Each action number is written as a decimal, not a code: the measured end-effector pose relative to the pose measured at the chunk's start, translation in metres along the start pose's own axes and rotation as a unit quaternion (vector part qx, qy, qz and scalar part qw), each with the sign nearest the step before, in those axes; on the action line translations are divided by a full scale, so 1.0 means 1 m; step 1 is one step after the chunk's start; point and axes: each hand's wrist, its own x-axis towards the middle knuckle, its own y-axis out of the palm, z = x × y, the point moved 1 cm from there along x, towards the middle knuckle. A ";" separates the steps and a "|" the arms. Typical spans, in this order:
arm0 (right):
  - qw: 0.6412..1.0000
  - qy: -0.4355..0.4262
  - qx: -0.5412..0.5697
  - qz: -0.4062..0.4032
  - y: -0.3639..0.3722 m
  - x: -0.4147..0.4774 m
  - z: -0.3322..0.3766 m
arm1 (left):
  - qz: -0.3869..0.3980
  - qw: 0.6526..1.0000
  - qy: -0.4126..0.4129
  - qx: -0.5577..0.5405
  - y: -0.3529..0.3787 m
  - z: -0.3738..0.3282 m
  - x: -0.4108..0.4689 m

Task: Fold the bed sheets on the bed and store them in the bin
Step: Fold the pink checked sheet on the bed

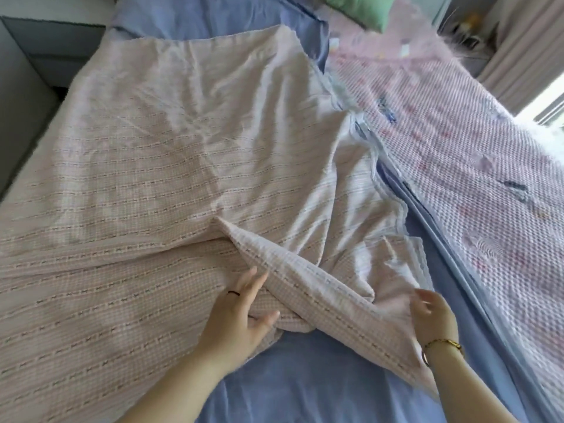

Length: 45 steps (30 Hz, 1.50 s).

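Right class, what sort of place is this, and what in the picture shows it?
Most likely a bedroom: a pale pink striped woven sheet lies spread over a blue bed sheet, a mint green pillow sits at the far end, and beige curtains hang by a window.

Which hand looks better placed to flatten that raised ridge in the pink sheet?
Probably the left. The left hand lies flat on the pink sheet, fingers against the ridge; the right hand is blurred, out at the ridge's near end.
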 end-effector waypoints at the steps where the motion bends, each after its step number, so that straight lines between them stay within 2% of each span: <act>1: 1.000 0.012 -0.001 0.015 -0.004 0.020 -0.009 | -0.002 1.000 0.003 0.008 0.013 -0.012 0.010; 5: 0.995 0.017 -0.029 0.096 -0.012 0.108 -0.043 | -0.047 0.997 0.011 0.064 0.089 -0.056 0.065; 9: 0.978 0.031 0.053 0.197 -0.014 0.163 -0.048 | 0.025 0.990 -0.095 0.098 0.160 -0.092 0.114; 11: 0.963 0.033 0.078 0.256 -0.014 0.189 -0.039 | 0.038 0.989 -0.113 0.092 0.187 -0.110 0.139; 14: 0.955 0.033 0.048 0.289 0.000 0.217 -0.026 | 0.039 0.986 -0.126 0.106 0.206 -0.123 0.166; 18: 0.950 -0.028 -0.026 0.309 0.016 0.236 -0.014 | 0.024 0.979 -0.168 0.111 0.220 -0.126 0.191; 22: 0.951 -0.056 -0.004 0.305 -0.007 0.234 -0.029 | 0.030 0.984 -0.164 0.062 0.230 -0.141 0.207; 27: 0.957 -0.098 0.066 0.265 -0.058 0.226 -0.061 | 0.127 0.979 -0.154 0.035 0.259 -0.175 0.233; 30: 0.958 -0.069 0.101 0.258 -0.062 0.226 -0.075 | 0.189 0.968 -0.139 0.089 0.275 -0.180 0.240; 32: 0.950 -0.015 0.108 0.293 -0.055 0.229 -0.079 | 0.201 0.963 -0.158 0.081 0.277 -0.173 0.241; 34: 0.934 0.040 0.125 0.332 -0.047 0.232 -0.077 | 0.182 0.966 -0.161 0.088 0.276 -0.167 0.240; 36: 0.912 0.078 0.156 0.373 -0.041 0.235 -0.068 | 0.111 0.969 -0.122 0.182 0.273 -0.165 0.241; 38: 0.905 0.071 0.137 0.397 -0.036 0.236 -0.059 | 0.056 0.953 -0.116 0.273 0.269 -0.161 0.239; 42: 0.926 0.036 0.111 0.360 -0.040 0.240 -0.052 | 0.122 0.939 -0.184 0.263 0.266 -0.147 0.237; 45: 0.939 0.018 0.122 0.320 -0.058 0.244 -0.062 | 0.144 0.948 -0.163 0.233 0.277 -0.152 0.240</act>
